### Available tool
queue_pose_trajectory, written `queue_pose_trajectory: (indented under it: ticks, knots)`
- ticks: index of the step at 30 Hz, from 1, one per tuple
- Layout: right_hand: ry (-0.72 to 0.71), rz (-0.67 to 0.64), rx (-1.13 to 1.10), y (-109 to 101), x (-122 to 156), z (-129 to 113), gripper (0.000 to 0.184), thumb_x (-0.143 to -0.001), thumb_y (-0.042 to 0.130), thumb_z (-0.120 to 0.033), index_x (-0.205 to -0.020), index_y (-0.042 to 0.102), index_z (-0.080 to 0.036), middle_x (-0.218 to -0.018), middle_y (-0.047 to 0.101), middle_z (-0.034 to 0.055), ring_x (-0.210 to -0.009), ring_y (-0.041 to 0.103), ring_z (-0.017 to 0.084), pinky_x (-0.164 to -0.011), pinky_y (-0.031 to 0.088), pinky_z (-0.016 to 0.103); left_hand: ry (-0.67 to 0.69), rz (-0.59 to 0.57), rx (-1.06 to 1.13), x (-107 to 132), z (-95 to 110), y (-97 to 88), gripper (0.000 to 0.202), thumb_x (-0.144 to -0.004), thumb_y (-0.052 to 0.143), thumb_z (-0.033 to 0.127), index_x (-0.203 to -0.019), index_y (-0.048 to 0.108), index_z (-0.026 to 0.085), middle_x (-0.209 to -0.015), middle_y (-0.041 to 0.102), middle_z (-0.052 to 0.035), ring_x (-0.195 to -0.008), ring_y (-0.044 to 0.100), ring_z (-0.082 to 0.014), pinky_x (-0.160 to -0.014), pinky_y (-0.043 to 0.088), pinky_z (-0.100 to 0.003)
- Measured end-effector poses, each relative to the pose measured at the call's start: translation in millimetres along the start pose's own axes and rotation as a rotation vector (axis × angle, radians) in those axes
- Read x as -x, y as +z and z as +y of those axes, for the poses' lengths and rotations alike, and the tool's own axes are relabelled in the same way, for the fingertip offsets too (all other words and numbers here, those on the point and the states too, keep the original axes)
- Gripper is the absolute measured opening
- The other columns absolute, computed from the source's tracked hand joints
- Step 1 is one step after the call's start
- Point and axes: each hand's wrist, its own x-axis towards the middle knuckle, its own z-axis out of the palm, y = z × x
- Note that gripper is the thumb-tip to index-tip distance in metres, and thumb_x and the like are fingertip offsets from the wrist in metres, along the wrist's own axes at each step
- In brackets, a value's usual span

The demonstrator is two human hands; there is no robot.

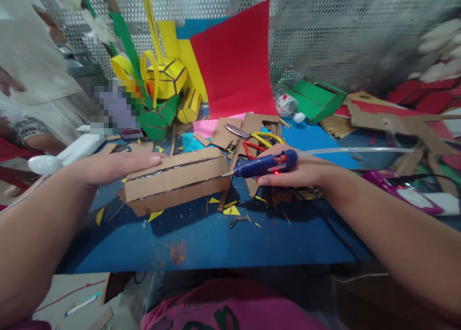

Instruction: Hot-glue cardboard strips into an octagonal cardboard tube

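Note:
A long cardboard box [180, 174] with dark glued seams lies tilted across the blue table. My left hand [126, 169] grips it at its far left side, the thumb and fingers partly hidden behind it. In my right hand [291, 171] is a blue hot glue gun [266, 164] with a red light on its side. Its nozzle points left and meets the box's right end at the lower seam. A clear glue stick [353, 150] juts out of the gun's back. Behind my right hand lie scissors [252, 138] with red and yellow handles.
Yellow and cardboard scraps [230, 210] litter the blue table [216, 248]. A red sheet [234, 61] stands at the back, with yellow [167, 78] and green [317, 99] paper-covered pieces beside it. A plastic bottle [286, 104] lies there; a purple device [403, 193] sits right. Another person [39, 56] stands left.

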Motion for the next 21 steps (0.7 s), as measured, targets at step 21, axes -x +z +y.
queue_pose_trajectory:
  ticks: [21]
  knots:
    - [0.015,0.439,-0.271,16.9,1.4,-1.3,0.053,-0.086,0.093,-0.085,-0.102,0.088,-0.036,-0.094,0.086,0.0075,-0.093,0.081,0.038,-0.078,0.066,0.054,0.074,-0.212,0.805,-21.8,-28.2,40.0,0.076,-0.089,0.092,0.084,-0.138,0.089,0.025,-0.145,0.091,-0.0109,-0.138,0.087,-0.0379,-0.108,0.075,-0.041]
